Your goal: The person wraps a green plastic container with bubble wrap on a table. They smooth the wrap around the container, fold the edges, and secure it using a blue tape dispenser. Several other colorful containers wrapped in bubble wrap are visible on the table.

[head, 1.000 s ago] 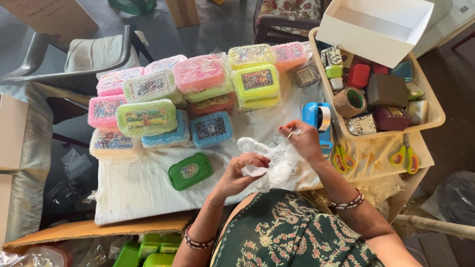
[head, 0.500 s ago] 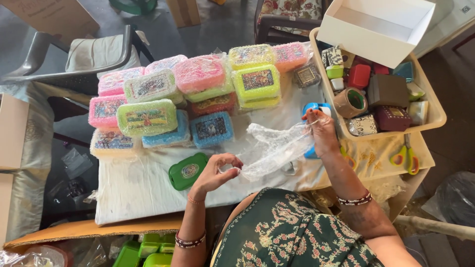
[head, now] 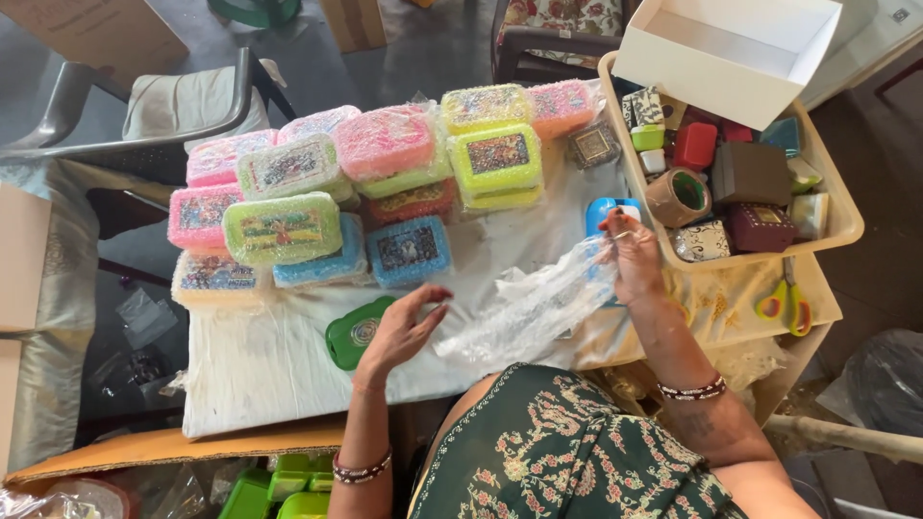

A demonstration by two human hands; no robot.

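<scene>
We see our right hand (head: 635, 258) up near the table's right side, fingers pinched on the top corner of a sheet of bubble wrap (head: 524, 312) — the sheet slopes down and left across the white cloth (head: 269, 370) toward our lap. Our left hand (head: 399, 332) is spread wide, fingers fanned, holding nothing; it hovers just over the right end of a green box (head: 354, 334), and whether it touches the lid we can't quite tell from here. The wrap's lower end lies just beside that hand.

Behind the hands, a stack of wrapped boxes (head: 375, 183) — pink, green, yellow, blue — fills the back half of the table, right up to the far edge. The open room is the bare cloth in front, left of the green box and down to the near edge. Behind our right hand sits a blue tape dispenser (head: 604, 213), partly hidden by it. To the right, a beige tray (head: 844, 207) holds small boxes and a roll of brown tape (head: 679, 197), with a white carton (head: 731, 53) perched on its far rim. Scissors (head: 784, 300) lie on the yellow cloth just below the tray.
</scene>
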